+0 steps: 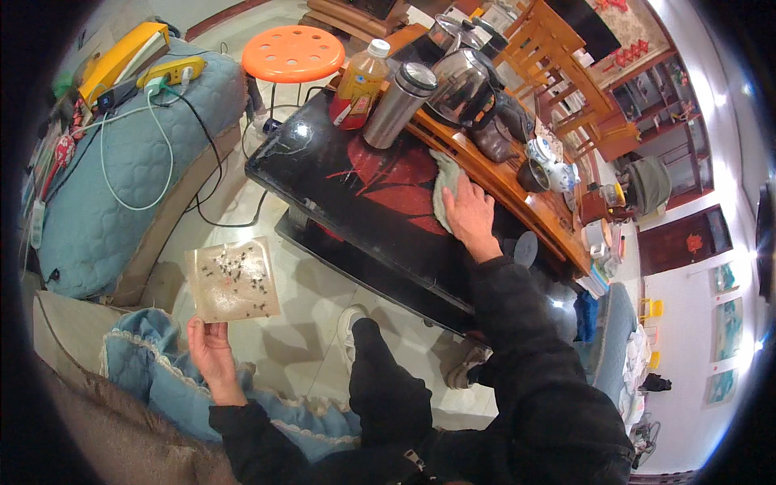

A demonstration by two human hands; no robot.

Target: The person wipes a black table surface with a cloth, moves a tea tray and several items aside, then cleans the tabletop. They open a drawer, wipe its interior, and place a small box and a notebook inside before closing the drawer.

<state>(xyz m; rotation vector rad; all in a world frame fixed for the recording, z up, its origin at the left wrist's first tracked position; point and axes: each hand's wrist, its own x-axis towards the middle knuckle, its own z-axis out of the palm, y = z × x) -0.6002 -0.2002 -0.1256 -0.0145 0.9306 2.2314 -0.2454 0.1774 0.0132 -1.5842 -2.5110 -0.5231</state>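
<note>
My left hand (212, 360) grips a square translucent sticky sheet (231, 291) by its lower edge, with several dark specks like insects stuck on it. My right hand (470, 217) presses on a pale grey-green cloth (443, 186) lying on the black low table (283, 174), whose top has a red leaf pattern. Just beyond the cloth stand a steel flask (398, 107), a plastic bottle (360, 85) with a red and yellow label, and a glass kettle (459, 89).
An orange stool (293, 53) stands behind the table. At left, a blue quilted seat (121, 182) holds cables and a yellow power strip (170, 73). A wooden ledge (517, 186) behind the black surface carries crockery and clutter. My legs and feet are below, beside the table.
</note>
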